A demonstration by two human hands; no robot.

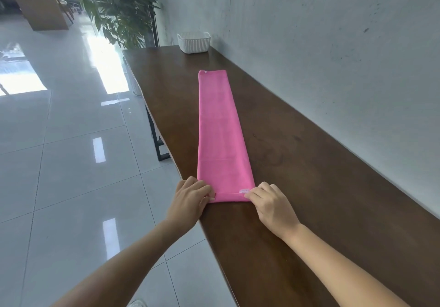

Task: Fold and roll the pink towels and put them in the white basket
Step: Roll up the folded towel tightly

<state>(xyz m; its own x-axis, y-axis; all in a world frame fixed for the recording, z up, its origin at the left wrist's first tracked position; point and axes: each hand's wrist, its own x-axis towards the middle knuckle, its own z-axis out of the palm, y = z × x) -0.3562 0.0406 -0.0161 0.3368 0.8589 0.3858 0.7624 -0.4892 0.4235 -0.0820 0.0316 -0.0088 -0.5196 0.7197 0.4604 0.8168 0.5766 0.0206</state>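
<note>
Pinching the soft pink towel, a long flat strip's rolled end: left hand, right hand.

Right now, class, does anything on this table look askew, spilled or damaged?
Nothing stands out. The pink towel lies flat in a straight strip on the wooden table, both hands starting the roll at its near end. The white basket stands upright at the far end.
</note>
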